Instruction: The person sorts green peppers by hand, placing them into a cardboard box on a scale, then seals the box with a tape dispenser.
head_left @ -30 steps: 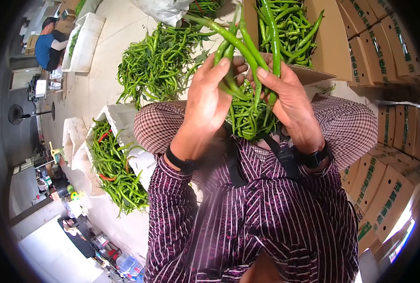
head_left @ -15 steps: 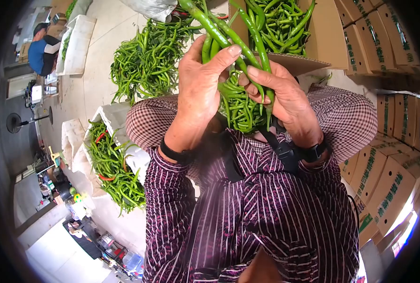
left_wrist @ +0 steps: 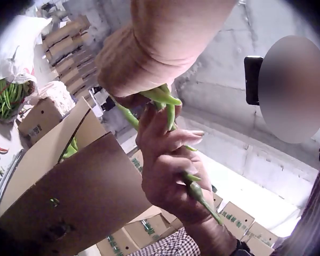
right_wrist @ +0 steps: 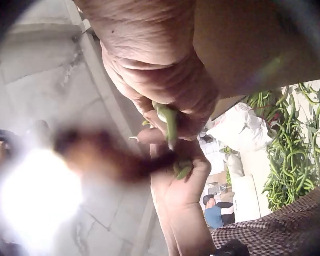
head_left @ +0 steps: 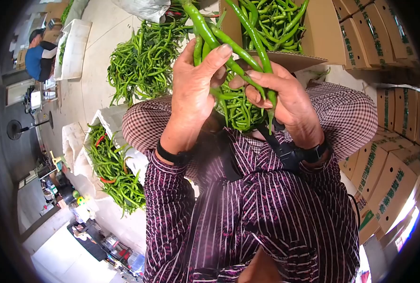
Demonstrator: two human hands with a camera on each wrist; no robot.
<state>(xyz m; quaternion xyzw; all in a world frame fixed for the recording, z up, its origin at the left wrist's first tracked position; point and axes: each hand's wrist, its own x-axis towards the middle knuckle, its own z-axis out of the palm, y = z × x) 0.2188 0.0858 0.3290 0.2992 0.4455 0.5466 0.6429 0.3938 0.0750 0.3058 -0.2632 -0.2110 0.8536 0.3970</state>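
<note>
Several long green peppers are gripped between both hands above the lap. The left hand curls its fingers round them, its thumb lying along a thick pepper. Facing it, the right hand pinches the lower ends of peppers between thumb and fingers; one tip hangs below. In the left wrist view, the right hand has a stem end poking out of its curled fingers. Beneath the hands lies a heap of thinner green peppers, partly hidden by them.
An open cardboard box holding green peppers stands beyond the right hand. A pepper pile covers floor at the left, near a white crate of green and red peppers. Stacked cartons line the right; a seated person is far left.
Both hands, with the peppers in them, have shifted left in the head view. The right hand's fingers have closed further over the lower ends of the peppers.
</note>
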